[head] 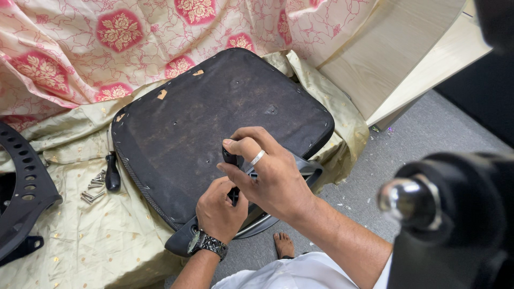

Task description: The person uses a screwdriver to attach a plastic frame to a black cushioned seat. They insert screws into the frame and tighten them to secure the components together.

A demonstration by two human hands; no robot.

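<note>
I see my right hand (267, 168) closed around a black tool handle (229, 156), standing upright on the near edge of the upturned seat base (214, 118). My left hand (217, 211) grips the black armrest bracket (310, 172) just below it, against that same edge. A screwdriver (112, 174) and loose screws (93, 187) lie on the gold cloth (96, 235) to the left.

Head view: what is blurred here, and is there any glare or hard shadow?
Head view: the black chair base at right is out of focus, its chrome tip glaring; the hands, seat underside and screws are sharp; lighting is even, shadows soft.
</note>
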